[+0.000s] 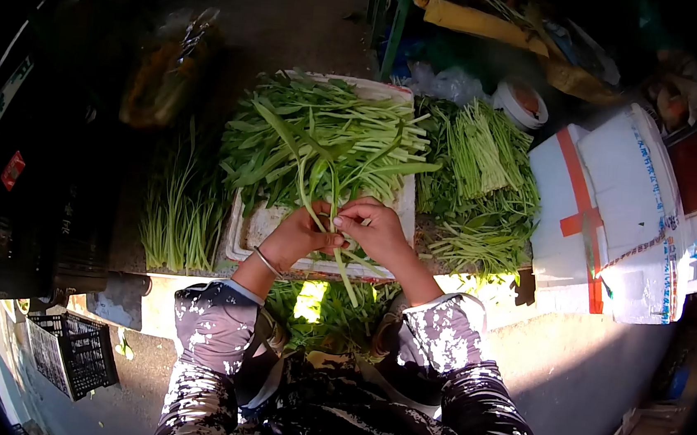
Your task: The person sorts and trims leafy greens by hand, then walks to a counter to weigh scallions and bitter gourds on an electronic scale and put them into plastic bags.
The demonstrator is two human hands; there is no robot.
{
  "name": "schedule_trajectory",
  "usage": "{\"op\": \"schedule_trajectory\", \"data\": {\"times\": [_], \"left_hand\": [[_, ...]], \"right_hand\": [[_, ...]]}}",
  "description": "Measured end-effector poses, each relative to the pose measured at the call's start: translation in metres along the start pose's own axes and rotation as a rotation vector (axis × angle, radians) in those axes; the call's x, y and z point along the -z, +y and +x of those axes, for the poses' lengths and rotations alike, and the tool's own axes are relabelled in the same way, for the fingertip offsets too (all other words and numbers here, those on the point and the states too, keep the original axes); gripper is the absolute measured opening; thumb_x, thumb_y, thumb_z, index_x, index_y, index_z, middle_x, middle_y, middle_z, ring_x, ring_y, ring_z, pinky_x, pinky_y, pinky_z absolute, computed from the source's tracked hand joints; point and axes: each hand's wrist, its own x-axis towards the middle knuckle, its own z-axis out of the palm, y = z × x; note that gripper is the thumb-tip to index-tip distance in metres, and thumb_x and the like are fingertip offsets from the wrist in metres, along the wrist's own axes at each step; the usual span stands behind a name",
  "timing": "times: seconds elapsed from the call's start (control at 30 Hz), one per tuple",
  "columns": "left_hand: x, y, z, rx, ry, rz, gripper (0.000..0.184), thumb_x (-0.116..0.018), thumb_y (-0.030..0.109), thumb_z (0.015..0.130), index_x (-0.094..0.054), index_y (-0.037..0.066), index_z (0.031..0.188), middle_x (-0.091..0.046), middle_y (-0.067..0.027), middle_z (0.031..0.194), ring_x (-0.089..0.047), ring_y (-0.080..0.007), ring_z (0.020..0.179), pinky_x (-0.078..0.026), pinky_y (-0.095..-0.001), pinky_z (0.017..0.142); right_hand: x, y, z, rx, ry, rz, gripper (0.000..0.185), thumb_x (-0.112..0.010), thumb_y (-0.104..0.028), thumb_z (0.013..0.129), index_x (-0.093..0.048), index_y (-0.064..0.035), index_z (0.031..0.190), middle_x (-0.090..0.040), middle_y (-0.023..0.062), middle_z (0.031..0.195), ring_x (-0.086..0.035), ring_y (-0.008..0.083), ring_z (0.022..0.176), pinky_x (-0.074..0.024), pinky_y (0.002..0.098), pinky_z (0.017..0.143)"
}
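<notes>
Close together in the middle of the view, both my hands pinch a few leafy green stalks that look like water spinach (305,182). My left hand (304,237), with a bracelet at the wrist, has its thumb and fingers closed round the stems. Opposite it, the fingers of my right hand (372,229) are closed on the same stalks. The lower stem ends hang down toward my lap. Beneath and beyond my hands is a white foam tray (258,228) with a large heap of the same greens (332,125) in it.
Bundled green stalks (483,150) lie right of the tray, and upright thin greens (177,231) stand left. A white foam box (630,217) with red tape is at the far right. More leaves (336,312) lie below the tray. A black crate (75,353) sits lower left.
</notes>
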Motion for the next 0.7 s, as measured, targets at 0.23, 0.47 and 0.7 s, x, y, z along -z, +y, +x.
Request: {"op": "schedule_trajectory", "data": {"times": [0.23, 0.47, 0.7], "left_hand": [[0.005, 0.001, 0.000, -0.002, 0.136, -0.129, 0.016, -0.056, -0.001, 0.079, -0.049, -0.001, 0.094, -0.057, -0.0064, 0.080, -0.062, -0.0211, 0.080, -0.052, -0.0279, 0.066], [0.016, -0.008, 0.004, -0.024, 0.270, -0.251, 0.011, -0.053, 0.001, 0.082, -0.051, 0.003, 0.093, -0.058, -0.0070, 0.079, -0.062, -0.0210, 0.078, -0.051, -0.0269, 0.059], [0.026, -0.017, 0.009, -0.013, 0.244, -0.266, 0.009, -0.054, 0.002, 0.082, -0.050, 0.003, 0.090, -0.059, -0.0072, 0.080, -0.062, -0.0220, 0.079, -0.051, -0.0282, 0.061]], "right_hand": [[0.009, -0.012, -0.006, -0.156, -0.024, -0.003, 0.020, -0.066, -0.019, 0.075, -0.060, 0.0008, 0.076, -0.059, 0.0054, 0.068, -0.055, 0.0118, 0.060, -0.0438, 0.0262, 0.055], [0.005, -0.021, -0.021, -0.050, -0.299, -0.124, 0.029, -0.068, -0.023, 0.067, -0.057, 0.0028, 0.073, -0.057, 0.0077, 0.060, -0.051, 0.0122, 0.054, -0.0430, 0.0273, 0.054], [0.007, -0.024, -0.024, -0.024, -0.334, -0.156, 0.023, -0.068, -0.020, 0.064, -0.058, 0.0005, 0.070, -0.056, 0.0066, 0.060, -0.052, 0.0132, 0.054, -0.0437, 0.0266, 0.055]]}}
